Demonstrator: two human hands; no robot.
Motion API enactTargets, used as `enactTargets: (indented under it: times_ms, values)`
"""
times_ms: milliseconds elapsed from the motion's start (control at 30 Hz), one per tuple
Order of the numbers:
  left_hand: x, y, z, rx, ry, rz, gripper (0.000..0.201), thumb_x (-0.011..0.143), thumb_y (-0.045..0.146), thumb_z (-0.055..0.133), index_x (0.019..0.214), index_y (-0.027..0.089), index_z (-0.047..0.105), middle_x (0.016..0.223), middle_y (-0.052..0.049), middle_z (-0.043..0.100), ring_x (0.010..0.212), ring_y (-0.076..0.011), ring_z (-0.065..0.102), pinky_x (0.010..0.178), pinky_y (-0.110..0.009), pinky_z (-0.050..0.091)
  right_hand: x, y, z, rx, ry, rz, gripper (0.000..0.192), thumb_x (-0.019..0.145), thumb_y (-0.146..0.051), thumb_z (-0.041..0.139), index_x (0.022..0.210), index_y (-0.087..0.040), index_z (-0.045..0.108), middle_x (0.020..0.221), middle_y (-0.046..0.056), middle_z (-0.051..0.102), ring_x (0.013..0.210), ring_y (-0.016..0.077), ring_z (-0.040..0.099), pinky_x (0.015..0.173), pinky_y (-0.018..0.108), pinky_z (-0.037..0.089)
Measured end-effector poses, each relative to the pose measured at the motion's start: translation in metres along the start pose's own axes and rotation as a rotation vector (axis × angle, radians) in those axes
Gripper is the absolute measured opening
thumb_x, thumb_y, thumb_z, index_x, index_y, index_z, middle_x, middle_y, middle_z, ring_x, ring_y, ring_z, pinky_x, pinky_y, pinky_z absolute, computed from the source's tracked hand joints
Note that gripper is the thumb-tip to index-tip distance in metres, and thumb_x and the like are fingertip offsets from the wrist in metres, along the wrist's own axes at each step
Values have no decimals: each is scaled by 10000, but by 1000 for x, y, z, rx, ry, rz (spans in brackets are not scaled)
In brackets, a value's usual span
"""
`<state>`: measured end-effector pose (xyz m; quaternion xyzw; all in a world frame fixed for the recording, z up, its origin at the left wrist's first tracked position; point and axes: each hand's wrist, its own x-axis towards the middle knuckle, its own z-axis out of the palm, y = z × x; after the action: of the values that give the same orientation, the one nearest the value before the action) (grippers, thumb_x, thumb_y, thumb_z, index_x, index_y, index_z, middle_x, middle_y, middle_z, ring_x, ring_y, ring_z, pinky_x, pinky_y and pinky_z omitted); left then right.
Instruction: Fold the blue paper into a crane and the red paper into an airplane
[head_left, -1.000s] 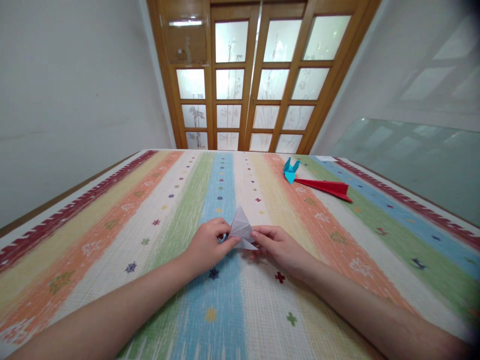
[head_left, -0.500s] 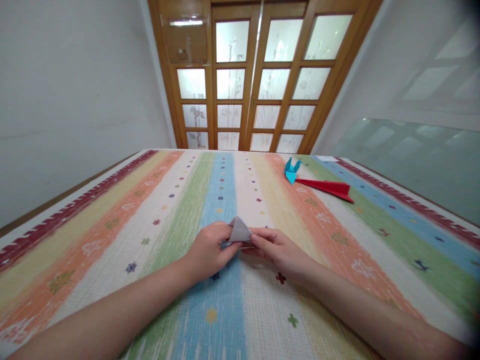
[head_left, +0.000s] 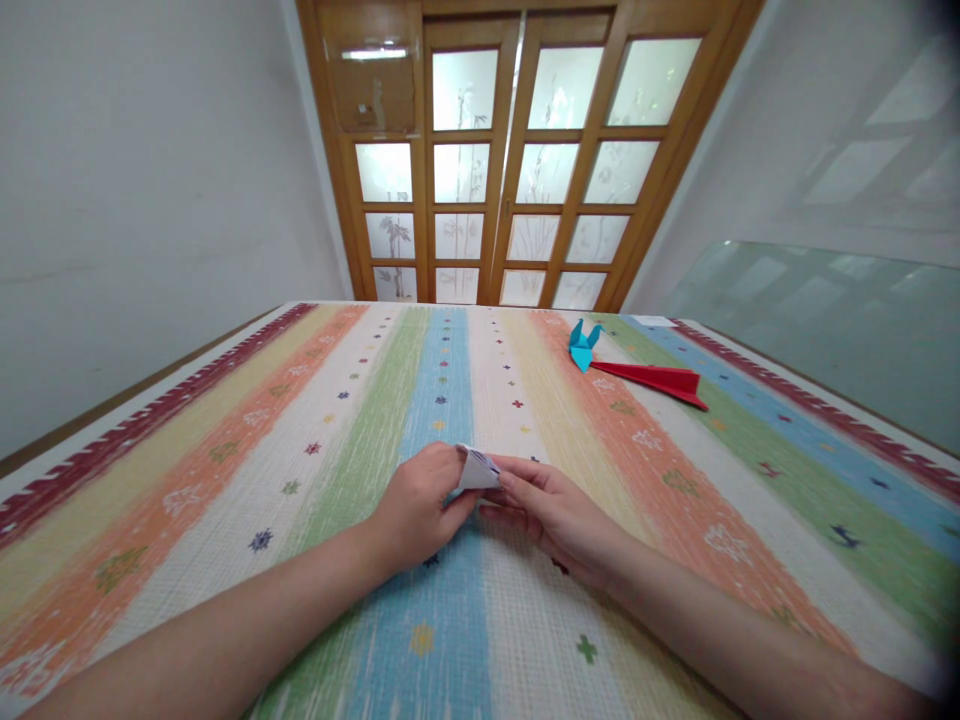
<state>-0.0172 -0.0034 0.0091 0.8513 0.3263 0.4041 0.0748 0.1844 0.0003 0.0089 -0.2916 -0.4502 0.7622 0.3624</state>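
Note:
A small piece of folded paper (head_left: 477, 472), whitish with darker layered edges along its top, sits between my two hands over the blue and white stripes of the cloth. My left hand (head_left: 429, 500) is closed on its left end, thumb toward me and fingers behind. On the other side, my right hand (head_left: 546, 502) pinches the right corner between thumb and index finger, the remaining fingers curled below. The paper's underside and the fingertips behind it are hidden.
A striped tablecloth (head_left: 315, 520) covers the table. Toward the back right lie a blue origami figure (head_left: 582, 348) and a red paper plane (head_left: 656, 380), close together. Beyond the far edge stand wooden doors with glass panes (head_left: 465, 170). A glass panel (head_left: 817, 320) leans at the right.
The folded paper has tilted: its grey pointed triangle face showed before, and now a lower, whiter face with layered edges shows. Both hands still hold it in nearly the same place.

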Motion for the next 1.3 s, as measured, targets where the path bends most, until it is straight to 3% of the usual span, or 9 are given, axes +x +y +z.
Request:
enactTargets:
  times_ms: [600,833,967,1067,1167,1233,1300]
  values:
    - [2,2,0,157,-149,35,253,896,384,593,1017,188,699,1083,-112,650,1052,-281,541,952,-489,417,5,0,-3,89,163,17,370,770,-277,786,1102,-187,651,1053,69,693,853,142,667,811,279,542]
    - [1,8,-8,83,-76,32,302,898,388,568,1098,174,640,1259,-145,569,1202,-311,473,1058,-526,341,7,0,-6,78,214,-15,396,748,-268,797,1097,-188,626,1059,77,694,878,168,672,790,298,548]
    - [-1,2,-6,-129,97,-175,307,918,386,543,1151,187,529,1381,-159,479,1274,-295,451,1057,-502,363,8,0,-10,55,218,-34,444,727,-275,803,1119,-178,618,1095,97,685,910,191,673,817,327,540]
    - [0,-10,1,-503,160,-457,384,975,431,422,1286,206,424,1326,-158,525,1124,-237,584,928,-428,483,10,2,-15,-20,198,-43,422,711,-264,804,1086,-180,631,1024,78,697,839,171,672,765,302,531]
    - [3,-19,7,-792,6,-635,489,928,465,502,1320,186,415,991,-88,657,799,-174,653,691,-309,523,10,5,-17,-163,157,-48,362,719,-266,781,1049,-194,650,965,52,702,763,152,654,678,276,511]
    - [4,-20,9,-834,-103,-663,496,856,428,619,1262,171,492,770,-17,630,642,-140,606,573,-253,468,10,6,-16,-262,148,-58,337,719,-256,769,1034,-205,661,925,34,701,723,141,634,634,261,488]
    - [4,-18,9,-809,-160,-667,449,810,371,677,1195,171,560,682,16,591,570,-118,558,524,-233,416,9,7,-14,-326,143,-84,337,714,-248,768,1033,-215,665,900,23,696,719,138,622,623,254,474]
